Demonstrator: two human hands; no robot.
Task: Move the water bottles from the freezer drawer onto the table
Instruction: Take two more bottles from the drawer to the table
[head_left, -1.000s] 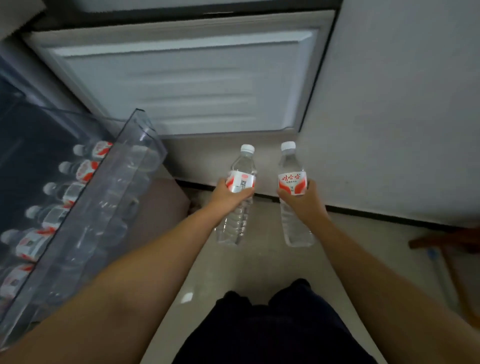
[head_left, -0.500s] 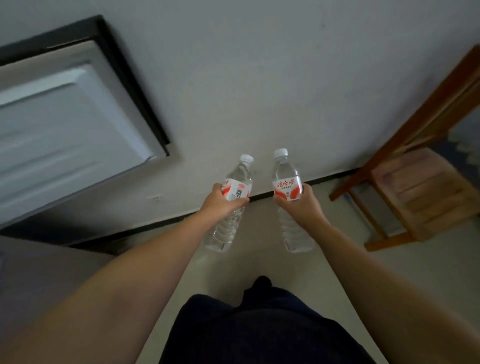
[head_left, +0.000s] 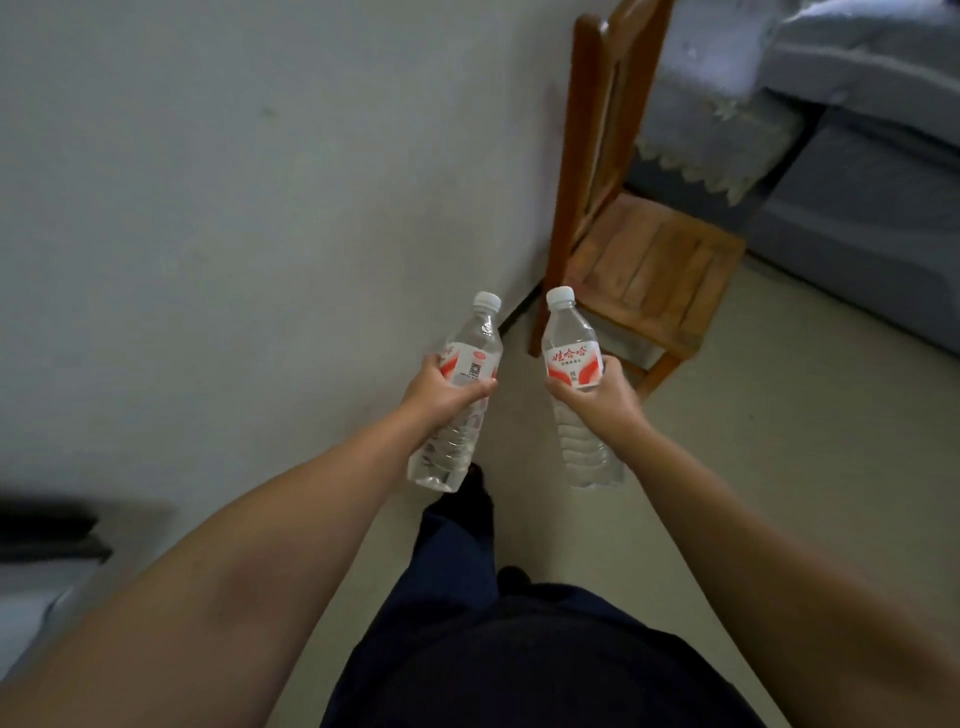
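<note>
Now we hold one water bottle in each fist, arms stretched out ahead of us: our left hand (head_left: 441, 387) is wrapped tight around the label of the left bottle (head_left: 457, 395), which leans a little to the right, and our right hand (head_left: 597, 397) is clamped on the right bottle (head_left: 574, 387) just under its red and white label, cap up. Both bottles hang in the air side by side, not touching, above the pale floor (head_left: 753, 441), with the grey wall (head_left: 234, 208) to the left, a wooden chair (head_left: 639, 260) just beyond them and a grey sofa (head_left: 857, 182) further right.
</note>
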